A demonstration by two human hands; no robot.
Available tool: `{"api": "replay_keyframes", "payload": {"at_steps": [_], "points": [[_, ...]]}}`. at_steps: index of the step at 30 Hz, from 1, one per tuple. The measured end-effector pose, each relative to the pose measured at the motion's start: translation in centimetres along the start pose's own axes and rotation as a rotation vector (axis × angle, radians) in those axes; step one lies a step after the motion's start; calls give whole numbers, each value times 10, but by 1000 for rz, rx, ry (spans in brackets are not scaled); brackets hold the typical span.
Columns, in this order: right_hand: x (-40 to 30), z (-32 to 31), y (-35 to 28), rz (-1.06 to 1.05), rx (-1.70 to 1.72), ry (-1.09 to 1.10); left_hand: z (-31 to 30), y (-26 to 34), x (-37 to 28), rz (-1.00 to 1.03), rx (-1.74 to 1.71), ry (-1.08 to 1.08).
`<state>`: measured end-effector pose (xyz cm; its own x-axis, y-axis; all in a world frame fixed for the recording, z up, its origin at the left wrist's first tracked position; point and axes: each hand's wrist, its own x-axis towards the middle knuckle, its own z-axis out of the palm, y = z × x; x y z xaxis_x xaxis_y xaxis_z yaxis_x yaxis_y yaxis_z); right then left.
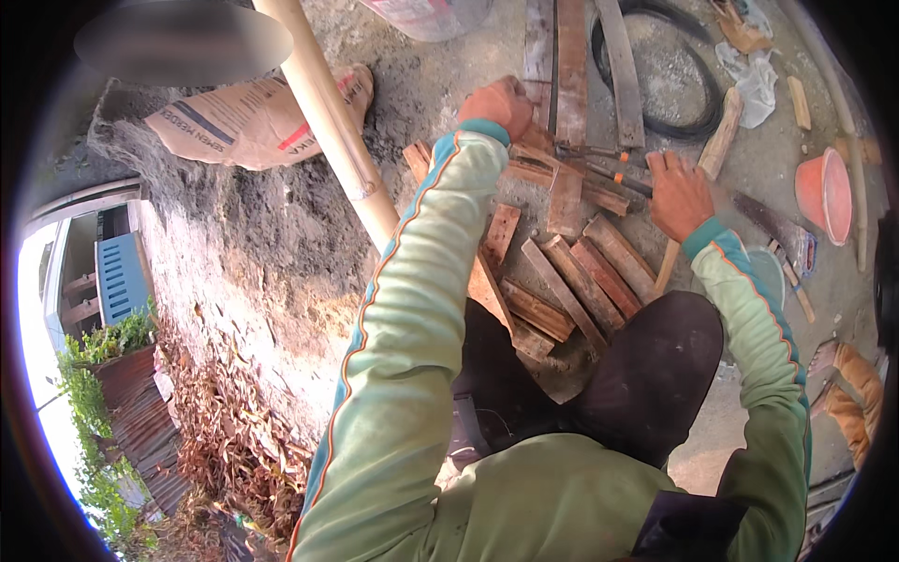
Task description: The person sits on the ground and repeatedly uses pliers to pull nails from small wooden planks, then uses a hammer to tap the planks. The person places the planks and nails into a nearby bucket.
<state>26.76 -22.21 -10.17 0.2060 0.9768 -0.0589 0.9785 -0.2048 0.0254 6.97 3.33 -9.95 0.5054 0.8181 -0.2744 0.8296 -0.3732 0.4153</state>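
My left hand (497, 107) is closed at the near end of a weathered plank (539, 42), around a small wood piece as far as I can see; its fingertips are hidden. My right hand (678, 197) grips the dark handles of a pincer-like tool (618, 178) with orange bands. The tool's head reaches left over crossed wood pieces (565, 200). Between my knees and the tool lie several short cut wood blocks (590, 274). A longer reddish plank (571, 70) runs away beside the weathered one.
A bamboo pole (337, 133) slants past my left arm, crossing a paper cement sack (239, 126). Rightward are a black hose coil (713, 105), a wooden stick (721, 133), an orange bucket (822, 197) and clear plastic (751, 77). Another person's orange-clad leg (853, 400) shows at right.
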Motion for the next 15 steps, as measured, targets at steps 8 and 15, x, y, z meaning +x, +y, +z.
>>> {"api": "replay_keyframes", "payload": {"at_steps": [8,15], "points": [[5,-28,-37,-33,-103,-21,0,-27,0,3,459,-285],[-21,-10,-72,130,-23,-122,1,-22,-38,-335,47,25]]}}
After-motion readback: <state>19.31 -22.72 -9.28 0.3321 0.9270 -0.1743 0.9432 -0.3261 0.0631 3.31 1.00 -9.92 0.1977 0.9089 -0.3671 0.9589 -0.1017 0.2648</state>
